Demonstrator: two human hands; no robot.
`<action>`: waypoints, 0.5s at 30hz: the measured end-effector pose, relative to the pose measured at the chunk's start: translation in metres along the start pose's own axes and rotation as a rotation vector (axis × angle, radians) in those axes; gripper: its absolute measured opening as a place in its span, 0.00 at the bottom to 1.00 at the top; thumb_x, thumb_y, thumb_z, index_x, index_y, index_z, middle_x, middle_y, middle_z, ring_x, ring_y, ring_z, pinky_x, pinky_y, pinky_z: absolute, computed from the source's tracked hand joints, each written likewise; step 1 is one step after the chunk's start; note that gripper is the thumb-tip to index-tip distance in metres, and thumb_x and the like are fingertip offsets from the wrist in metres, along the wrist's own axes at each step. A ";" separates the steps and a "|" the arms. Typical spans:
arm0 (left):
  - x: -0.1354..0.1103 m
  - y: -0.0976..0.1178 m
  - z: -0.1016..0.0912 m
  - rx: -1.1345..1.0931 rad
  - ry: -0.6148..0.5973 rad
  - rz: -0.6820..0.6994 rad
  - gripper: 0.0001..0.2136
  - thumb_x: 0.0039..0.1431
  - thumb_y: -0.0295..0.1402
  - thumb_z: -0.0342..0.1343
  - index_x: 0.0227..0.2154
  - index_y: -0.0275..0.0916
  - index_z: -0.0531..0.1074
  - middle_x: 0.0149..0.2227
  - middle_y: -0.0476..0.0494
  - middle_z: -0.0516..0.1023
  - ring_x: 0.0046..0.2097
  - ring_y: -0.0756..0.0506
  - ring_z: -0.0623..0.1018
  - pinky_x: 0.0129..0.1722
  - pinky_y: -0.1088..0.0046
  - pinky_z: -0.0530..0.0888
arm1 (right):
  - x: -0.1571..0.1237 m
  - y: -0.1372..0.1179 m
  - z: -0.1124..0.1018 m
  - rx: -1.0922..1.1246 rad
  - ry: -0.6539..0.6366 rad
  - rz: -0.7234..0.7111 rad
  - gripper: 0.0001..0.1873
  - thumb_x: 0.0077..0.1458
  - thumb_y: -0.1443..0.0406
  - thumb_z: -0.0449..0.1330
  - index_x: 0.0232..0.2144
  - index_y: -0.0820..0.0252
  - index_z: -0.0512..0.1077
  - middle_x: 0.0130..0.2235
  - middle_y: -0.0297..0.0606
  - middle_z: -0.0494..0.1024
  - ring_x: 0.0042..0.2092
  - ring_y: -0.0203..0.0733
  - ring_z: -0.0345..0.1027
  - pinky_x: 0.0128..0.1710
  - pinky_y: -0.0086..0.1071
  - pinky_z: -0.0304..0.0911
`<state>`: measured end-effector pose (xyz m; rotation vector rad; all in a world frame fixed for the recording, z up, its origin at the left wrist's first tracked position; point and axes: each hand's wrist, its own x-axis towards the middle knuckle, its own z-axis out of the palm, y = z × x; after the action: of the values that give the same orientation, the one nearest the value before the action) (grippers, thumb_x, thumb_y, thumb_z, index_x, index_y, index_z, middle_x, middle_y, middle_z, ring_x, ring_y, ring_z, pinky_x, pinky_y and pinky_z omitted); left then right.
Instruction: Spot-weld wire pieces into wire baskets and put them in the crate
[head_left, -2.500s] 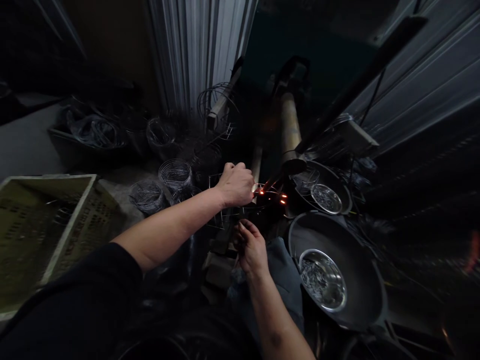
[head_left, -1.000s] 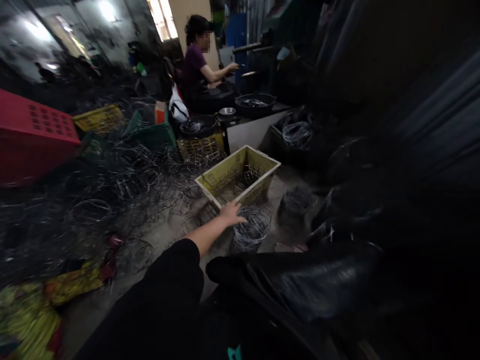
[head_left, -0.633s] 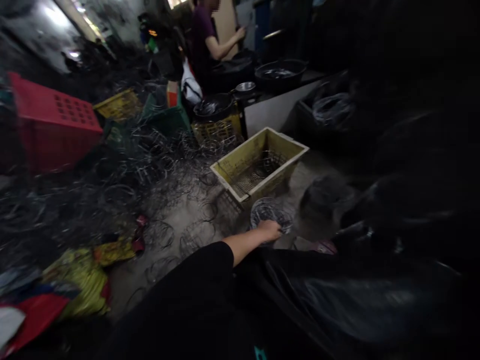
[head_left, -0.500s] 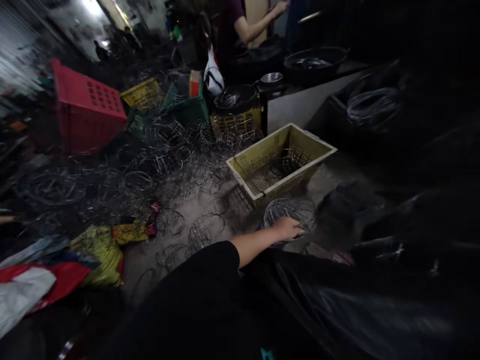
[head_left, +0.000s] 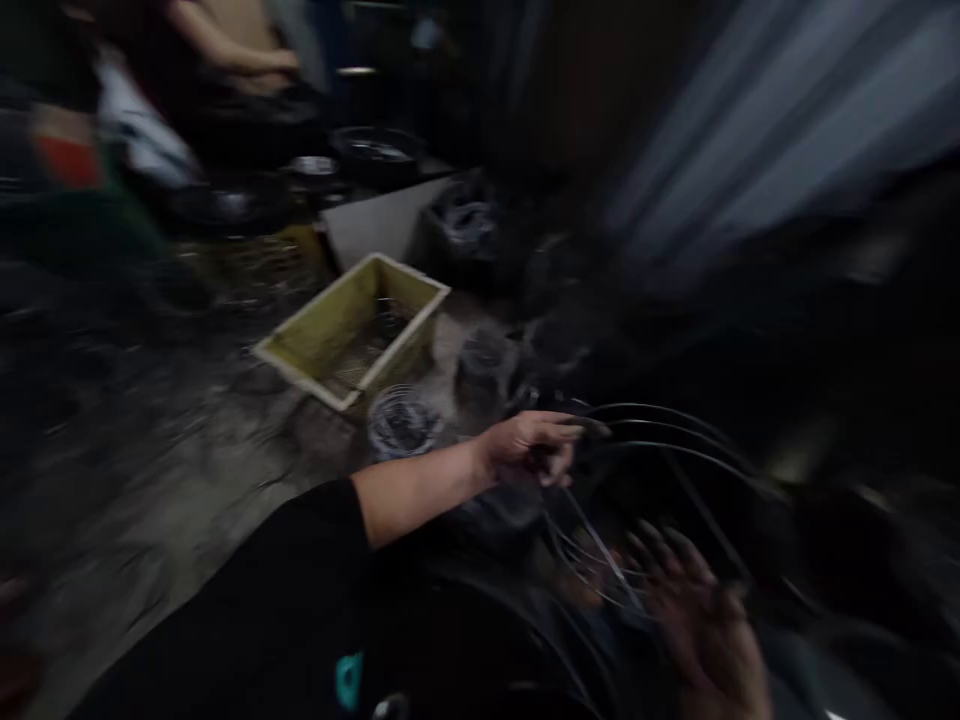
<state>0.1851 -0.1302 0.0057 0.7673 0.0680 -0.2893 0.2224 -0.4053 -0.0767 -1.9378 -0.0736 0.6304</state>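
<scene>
The frame is heavily blurred. My left hand [head_left: 529, 447] comes in from the left and is closed around the wires of a large round wire basket frame [head_left: 660, 428], which hangs close in front of me. My right hand [head_left: 697, 620] is at lower right with its fingers spread, below and behind the wires. It looks to be just beside the thin rods of the frame, though blur hides any contact. A dark sleeve covers my left upper arm.
A yellow plastic crate [head_left: 315, 300] sits on the concrete floor, with a round wire coil stack [head_left: 401, 422] beside it. A co-worker's arm [head_left: 225, 40] shows at top left, near a black wok [head_left: 379, 150]. Corrugated metal sheeting [head_left: 772, 130] fills the upper right.
The view has swung right, shifting the crate left. My left hand has left the stack by the crate and now holds a wire frame up close. My right hand has come into view.
</scene>
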 end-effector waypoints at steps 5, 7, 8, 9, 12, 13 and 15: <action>0.077 -0.046 -0.004 0.285 0.249 -0.107 0.22 0.54 0.40 0.52 0.47 0.29 0.68 0.22 0.48 0.66 0.22 0.54 0.66 0.28 0.74 0.68 | -0.012 -0.019 -0.022 1.040 0.158 0.020 0.24 0.40 0.54 0.64 0.36 0.60 0.62 0.27 0.33 0.64 0.25 0.28 0.58 0.27 0.27 0.59; 0.098 -0.064 -0.003 0.441 0.306 -0.104 0.25 0.51 0.39 0.54 0.49 0.26 0.67 0.33 0.40 0.72 0.30 0.51 0.71 0.36 0.72 0.69 | -0.014 -0.017 -0.032 1.141 0.230 -0.034 0.24 0.38 0.60 0.65 0.34 0.62 0.58 0.23 0.30 0.60 0.23 0.26 0.55 0.25 0.24 0.57; 0.104 -0.070 -0.002 0.521 0.337 -0.092 0.27 0.50 0.38 0.55 0.50 0.25 0.66 0.38 0.37 0.72 0.34 0.50 0.72 0.40 0.70 0.69 | -0.015 -0.014 -0.037 1.155 0.267 -0.058 0.24 0.39 0.60 0.65 0.34 0.62 0.57 0.23 0.29 0.60 0.23 0.26 0.56 0.25 0.23 0.57; 0.108 -0.075 0.000 0.573 0.361 -0.067 0.28 0.48 0.37 0.57 0.51 0.25 0.65 0.42 0.35 0.72 0.39 0.48 0.72 0.45 0.68 0.68 | -0.016 -0.010 -0.041 1.165 0.299 -0.076 0.24 0.39 0.61 0.65 0.35 0.62 0.57 0.23 0.29 0.60 0.23 0.26 0.56 0.25 0.23 0.58; 0.108 -0.081 0.013 0.948 0.247 0.145 0.29 0.46 0.35 0.58 0.53 0.28 0.65 0.53 0.38 0.66 0.53 0.45 0.67 0.58 0.70 0.59 | -0.014 0.002 -0.051 1.208 0.363 -0.069 0.26 0.38 0.60 0.66 0.35 0.62 0.57 0.24 0.29 0.61 0.22 0.26 0.56 0.23 0.23 0.57; 0.106 -0.081 0.019 1.161 0.116 0.253 0.29 0.46 0.34 0.57 0.54 0.30 0.65 0.56 0.39 0.63 0.57 0.45 0.63 0.60 0.71 0.56 | -0.012 0.004 -0.053 1.222 0.374 -0.046 0.28 0.36 0.59 0.67 0.35 0.62 0.57 0.24 0.29 0.61 0.22 0.26 0.56 0.22 0.22 0.56; 0.104 -0.082 0.032 1.608 -0.208 0.441 0.32 0.45 0.33 0.56 0.57 0.32 0.61 0.60 0.41 0.56 0.62 0.44 0.56 0.62 0.69 0.52 | -0.009 0.006 -0.053 1.237 0.385 0.004 0.30 0.32 0.58 0.68 0.35 0.62 0.58 0.24 0.29 0.61 0.22 0.27 0.56 0.21 0.23 0.56</action>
<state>0.2602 -0.2323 -0.0441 2.2910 -0.6024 0.0699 0.2379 -0.4550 -0.0616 -0.8122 0.4622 0.1734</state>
